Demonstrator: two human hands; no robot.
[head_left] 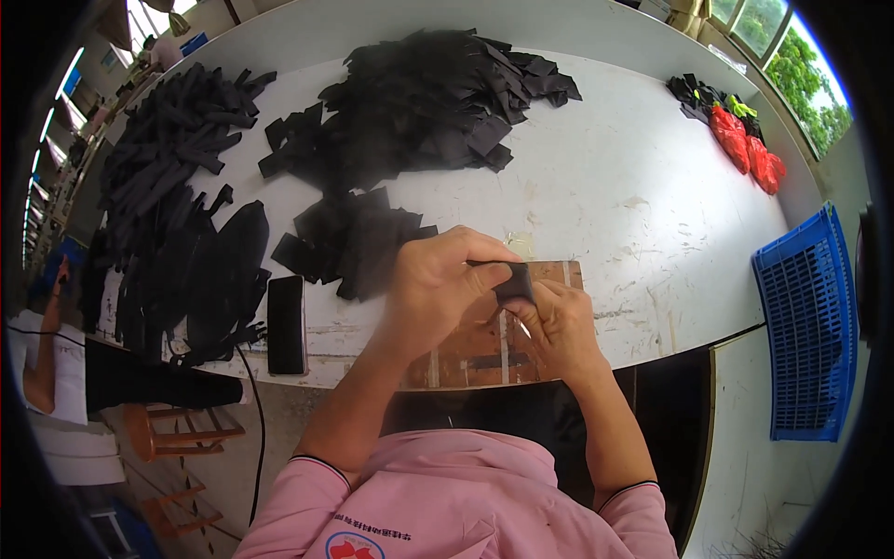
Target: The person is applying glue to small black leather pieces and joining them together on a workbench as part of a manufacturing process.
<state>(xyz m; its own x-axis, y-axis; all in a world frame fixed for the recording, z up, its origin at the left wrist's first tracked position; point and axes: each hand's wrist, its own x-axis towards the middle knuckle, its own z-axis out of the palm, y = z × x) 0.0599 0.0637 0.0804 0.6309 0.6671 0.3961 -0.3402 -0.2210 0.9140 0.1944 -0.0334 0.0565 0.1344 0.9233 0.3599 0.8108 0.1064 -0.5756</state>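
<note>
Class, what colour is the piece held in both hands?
The piece is black, clearest in the head view.

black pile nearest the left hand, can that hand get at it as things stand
Likely yes: the pile lies mostly uncovered beside the left hand, though its fingers hold a black piece.

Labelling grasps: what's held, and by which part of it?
Black cloth piece: left hand grips its left part, right hand its lower right edge.
</note>
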